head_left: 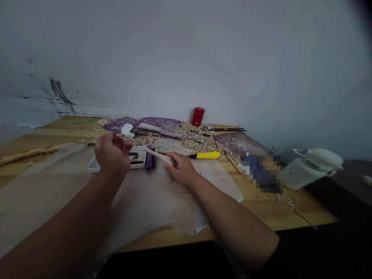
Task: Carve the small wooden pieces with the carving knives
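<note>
My right hand (182, 169) is closed round the wider end of a pale, slim wooden stick (157, 155), whose narrow end points left and slightly up. My left hand (114, 153) is raised over the left part of a shallow white tray (94, 166), with fingers loosely bent, slightly apart and nothing visible in them. Dark tools (135, 158) lie in the tray, partly hidden by that hand. A folded purple strip (150, 158) stands at the tray's right end. Just beyond my right hand lies a yellow-handled tool (208, 155), its dark end partly hidden.
Clear plastic sheeting (142, 201) covers much of the wooden table (270, 211). Wood shavings (200, 141) are heaped at the back, near a red canister (198, 116) and purple sheets (162, 123). A white lidded jar (303, 170) stands at right; a long branch (31, 153) lies at left.
</note>
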### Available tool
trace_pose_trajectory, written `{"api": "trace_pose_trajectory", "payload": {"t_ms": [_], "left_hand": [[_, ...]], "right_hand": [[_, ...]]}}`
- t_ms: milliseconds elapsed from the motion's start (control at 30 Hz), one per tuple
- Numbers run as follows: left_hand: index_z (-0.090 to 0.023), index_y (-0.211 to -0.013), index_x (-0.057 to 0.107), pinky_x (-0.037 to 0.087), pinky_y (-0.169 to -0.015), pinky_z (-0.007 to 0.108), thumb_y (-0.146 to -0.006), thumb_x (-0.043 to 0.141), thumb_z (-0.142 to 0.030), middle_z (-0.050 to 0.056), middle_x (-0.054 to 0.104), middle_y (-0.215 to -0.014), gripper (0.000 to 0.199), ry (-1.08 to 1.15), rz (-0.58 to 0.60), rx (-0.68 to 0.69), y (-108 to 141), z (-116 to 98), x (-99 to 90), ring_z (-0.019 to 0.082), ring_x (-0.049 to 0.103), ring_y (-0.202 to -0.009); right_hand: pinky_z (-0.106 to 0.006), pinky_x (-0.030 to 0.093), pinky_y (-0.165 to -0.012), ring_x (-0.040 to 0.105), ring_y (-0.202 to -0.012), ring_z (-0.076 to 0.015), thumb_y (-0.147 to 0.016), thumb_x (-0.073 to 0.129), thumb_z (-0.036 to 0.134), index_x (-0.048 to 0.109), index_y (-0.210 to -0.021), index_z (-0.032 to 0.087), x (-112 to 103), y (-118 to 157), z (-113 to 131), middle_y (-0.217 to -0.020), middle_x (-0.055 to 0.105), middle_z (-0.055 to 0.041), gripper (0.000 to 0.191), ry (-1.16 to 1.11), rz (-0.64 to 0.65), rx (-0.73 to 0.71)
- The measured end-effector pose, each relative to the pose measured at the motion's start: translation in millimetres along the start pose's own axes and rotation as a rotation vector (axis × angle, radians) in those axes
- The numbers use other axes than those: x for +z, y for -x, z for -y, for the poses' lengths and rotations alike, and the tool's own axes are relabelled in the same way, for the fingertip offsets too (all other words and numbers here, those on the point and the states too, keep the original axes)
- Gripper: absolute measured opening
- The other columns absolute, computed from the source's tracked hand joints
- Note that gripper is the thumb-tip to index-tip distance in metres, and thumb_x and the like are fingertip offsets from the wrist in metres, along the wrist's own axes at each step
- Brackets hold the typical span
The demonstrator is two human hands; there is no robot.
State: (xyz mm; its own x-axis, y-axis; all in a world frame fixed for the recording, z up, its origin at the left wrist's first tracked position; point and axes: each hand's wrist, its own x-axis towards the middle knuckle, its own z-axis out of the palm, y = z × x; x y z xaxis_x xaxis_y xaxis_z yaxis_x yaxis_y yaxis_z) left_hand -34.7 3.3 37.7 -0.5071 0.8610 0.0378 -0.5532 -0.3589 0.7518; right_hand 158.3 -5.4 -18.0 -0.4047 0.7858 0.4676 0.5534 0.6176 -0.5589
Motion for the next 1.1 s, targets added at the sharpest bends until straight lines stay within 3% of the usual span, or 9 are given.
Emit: {"api": "trace_pose_trajectory", "payload": {"t_ms": [167,333,467,600,700,767,933,1033,1100], "left_hand": [[-0.02,-0.061,0.039,0.035,-0.044,0.022,-0.075,0.038,-0.014,-0.006,0.036,-0.04,0.015,0.092,-0.085,-0.163,-11,-15,0.4,0.006,0.032,-0.036],[-0.022,-0.056,0.042,0.033,-0.046,0.025,-0.067,0.051,-0.016,-0.005,0.038,-0.039,0.016,0.14,0.037,-0.118,-20,-43,16.7,0.006,0.032,-0.037],[-0.023,-0.054,0.042,0.03,-0.051,0.026,-0.068,0.052,-0.024,-0.006,0.035,-0.037,0.017,-0.051,0.269,-0.05,-19,-65,19.1,0.006,0.032,-0.04],[-0.023,-0.065,0.049,0.036,-0.055,0.026,-0.079,0.04,-0.035,-0.005,0.042,-0.046,0.021,-0.592,0.559,0.094,34,-60,-7.5,0.008,0.038,-0.044],[-0.022,-0.086,0.059,0.044,-0.072,0.03,-0.075,0.049,-0.039,0.002,0.062,-0.088,0.022,-1.239,1.166,0.102,90,-41,-47.6,0.015,0.056,-0.079],[-0.027,-0.112,0.052,0.037,-0.092,0.035,-0.076,0.051,-0.039,0.004,0.052,-0.12,0.038,-1.438,1.391,0.231,113,-27,-75.2,0.021,0.047,-0.109],[-0.027,-0.129,0.037,0.021,-0.103,0.047,-0.079,0.047,-0.043,0.007,0.032,-0.139,0.054,-1.604,1.445,0.456,111,-2,-110.1,0.028,0.022,-0.129],[-0.023,-0.125,0.043,0.024,-0.103,0.044,-0.076,0.049,-0.049,0.01,0.04,-0.134,0.056,-1.505,1.484,0.452,94,-7,-101.5,0.027,0.027,-0.127],[-0.022,-0.118,0.049,0.034,-0.096,0.036,-0.074,0.052,-0.049,0.009,0.048,-0.126,0.052,-1.437,1.496,0.333,80,-18,-88.1,0.024,0.041,-0.117]], "right_hand": [[-0.025,0.039,-0.071,0.055,-0.08,-0.0158,-0.078,0.052,0.034,0.055,-0.104,0.018,7,4,0,-0.094,0.062,-0.0048,0.032,0.047,-0.022,-0.037],[-0.025,0.04,-0.071,0.055,-0.077,-0.016,-0.077,0.051,0.035,0.055,-0.104,0.017,13,6,-5,-0.091,0.062,-0.0054,0.033,0.076,-0.055,-0.031],[-0.025,0.04,-0.068,0.054,-0.073,-0.0162,-0.076,0.052,0.036,0.057,-0.099,0.017,13,5,-10,-0.083,0.062,-0.0039,0.031,0.096,-0.152,0.022],[-0.025,0.039,-0.065,0.052,-0.069,-0.015,-0.078,0.048,0.038,0.055,-0.099,0.017,11,3,-12,-0.08,0.06,-0.0028,0.03,0.08,-0.229,0.053],[-0.024,0.038,-0.06,0.05,-0.063,-0.0134,-0.077,0.049,0.038,0.055,-0.098,0.017,8,3,-12,-0.073,0.057,-0.0003,0.03,0.025,-0.339,0.089],[-0.023,0.037,-0.058,0.047,-0.059,-0.0123,-0.076,0.05,0.038,0.056,-0.096,0.017,5,2,-13,-0.068,0.054,0.0014,0.03,-0.017,-0.411,0.107],[-0.024,0.036,-0.056,0.045,-0.058,-0.012,-0.074,0.051,0.039,0.055,-0.097,0.017,-7,-4,-21,-0.066,0.051,0.0027,0.032,-0.056,-0.54,0.176],[-0.024,0.036,-0.055,0.045,-0.058,-0.0124,-0.075,0.051,0.041,0.054,-0.097,0.017,-16,-7,-26,-0.067,0.051,0.0022,0.033,-0.084,-0.579,0.22],[-0.024,0.036,-0.056,0.045,-0.059,-0.0127,-0.075,0.05,0.04,0.055,-0.098,0.017,-19,-8,-27,-0.07,0.053,0.0012,0.033,-0.076,-0.58,0.218]]}}
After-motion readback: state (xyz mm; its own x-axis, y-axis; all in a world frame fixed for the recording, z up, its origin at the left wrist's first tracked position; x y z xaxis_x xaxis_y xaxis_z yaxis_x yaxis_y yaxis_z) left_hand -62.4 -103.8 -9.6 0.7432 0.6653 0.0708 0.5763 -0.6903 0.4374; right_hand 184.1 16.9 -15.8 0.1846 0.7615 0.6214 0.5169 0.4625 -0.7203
